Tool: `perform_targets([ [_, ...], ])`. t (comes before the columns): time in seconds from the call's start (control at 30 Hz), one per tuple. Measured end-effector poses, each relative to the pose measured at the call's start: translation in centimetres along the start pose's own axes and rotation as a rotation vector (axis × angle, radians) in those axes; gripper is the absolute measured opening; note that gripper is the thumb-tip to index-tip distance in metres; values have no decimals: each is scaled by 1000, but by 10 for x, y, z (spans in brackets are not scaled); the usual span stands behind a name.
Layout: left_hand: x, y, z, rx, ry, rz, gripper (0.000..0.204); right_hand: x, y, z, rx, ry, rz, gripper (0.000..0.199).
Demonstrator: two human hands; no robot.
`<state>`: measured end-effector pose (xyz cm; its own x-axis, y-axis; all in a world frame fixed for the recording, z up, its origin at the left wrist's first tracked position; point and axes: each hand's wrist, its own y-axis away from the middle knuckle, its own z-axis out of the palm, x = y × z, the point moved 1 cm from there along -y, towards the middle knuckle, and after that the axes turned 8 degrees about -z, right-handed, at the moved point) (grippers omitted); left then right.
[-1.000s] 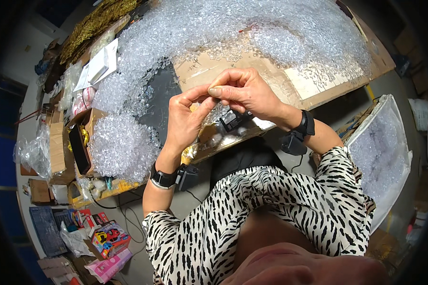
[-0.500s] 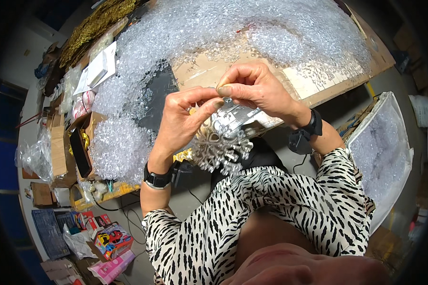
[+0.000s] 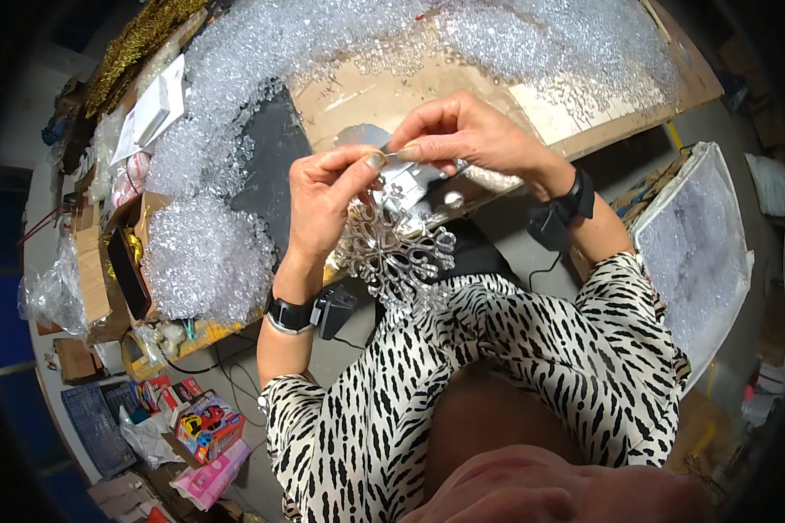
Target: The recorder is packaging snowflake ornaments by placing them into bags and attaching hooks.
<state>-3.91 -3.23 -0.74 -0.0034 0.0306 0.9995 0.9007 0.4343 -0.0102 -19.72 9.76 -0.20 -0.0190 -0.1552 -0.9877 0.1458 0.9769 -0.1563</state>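
Observation:
A clear plastic snowflake ornament (image 3: 394, 253) hangs below my fingertips, in front of my body. My left hand (image 3: 324, 193) is closed in a pinch just above its upper tip. Close beside it, my right hand (image 3: 467, 138) pinches with thumb and forefinger. Between the two sets of fingertips runs a short, thin pale strand (image 3: 392, 155). Whether the strand is tied to the ornament is too small to tell. Each wrist wears a dark strapped device.
Large heaps of clear plastic pieces (image 3: 205, 257) cover the table (image 3: 358, 91) at the back and left. A box with a dark phone-like slab (image 3: 129, 275) stands at the left edge. To the right is a white-lined container of clear pieces (image 3: 698, 253). Colourful packages (image 3: 208, 427) lie at lower left.
Both hands have shifted slightly left and away from me, the fingertips now a little apart with the strand showing between them. The snowflake has turned to show more of its flat face.

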Motion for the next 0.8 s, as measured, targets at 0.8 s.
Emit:
perform_targets([
  [0.8, -17, 11, 22, 31, -194, -10, 12, 24, 5, 7, -139, -772, 76, 43],
])
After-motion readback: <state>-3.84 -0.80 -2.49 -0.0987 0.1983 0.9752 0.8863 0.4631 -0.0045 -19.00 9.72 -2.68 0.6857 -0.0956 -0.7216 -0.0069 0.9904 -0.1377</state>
